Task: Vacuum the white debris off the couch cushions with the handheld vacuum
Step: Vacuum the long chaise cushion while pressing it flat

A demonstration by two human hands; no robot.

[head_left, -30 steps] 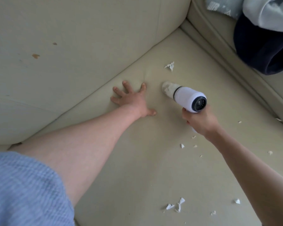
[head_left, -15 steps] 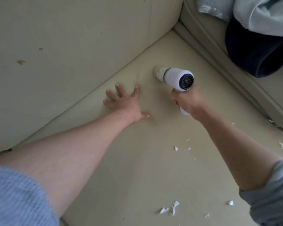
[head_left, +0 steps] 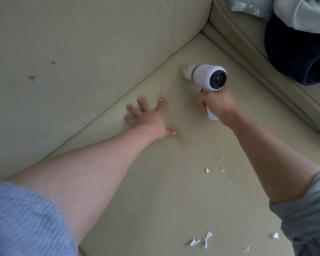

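Since a second ago, handheld vacuum [head_left: 209, 77] is travelling up the seat cushion [head_left: 155, 191] toward the back corner; the scrap that lay ahead of its nozzle is no longer showing. Right hand [head_left: 217, 106] is gripping the handle, fingers wrapped. Left hand [head_left: 148, 118] is pressing flat, fingers spread, bracing. White debris [head_left: 203, 241] is remaining near the front edge, smaller flecks [head_left: 207, 170] mid-cushion: roughly half left, by my reckoning.
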